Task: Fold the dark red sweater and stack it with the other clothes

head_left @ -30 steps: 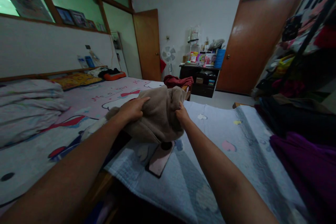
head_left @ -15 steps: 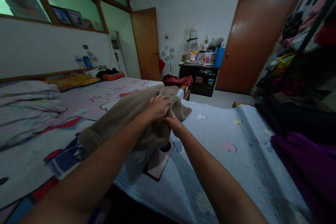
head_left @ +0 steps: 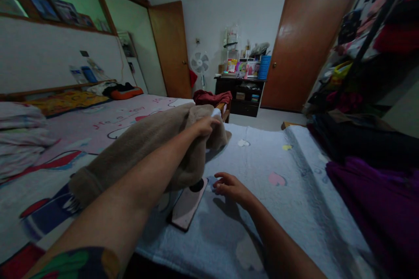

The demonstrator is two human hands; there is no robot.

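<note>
A brown fleecy garment lies in a loose, bunched heap across the bed. My left hand is on its far right end, fingers curled into the cloth there; a bit of white shows just past the knuckles. Lower and to the right, my right hand hovers over the pale blue sheet, fingers apart, holding nothing. Between my arms a phone-like slab with a pale pink back lies on the sheet. A dark round piece sits at its upper end, beside the garment's edge.
Dark folded clothes and a purple cloth are piled at the right. Rumpled bedding lies at the far left. Beyond the bed stand a dark red cloth on a wooden seat, a fan and a black cabinet.
My right hand has let go of the garment and drawn back down to the right, opening. The left hand stays on the cloth, reaching slightly farther along it. The view has swung slightly right.
</note>
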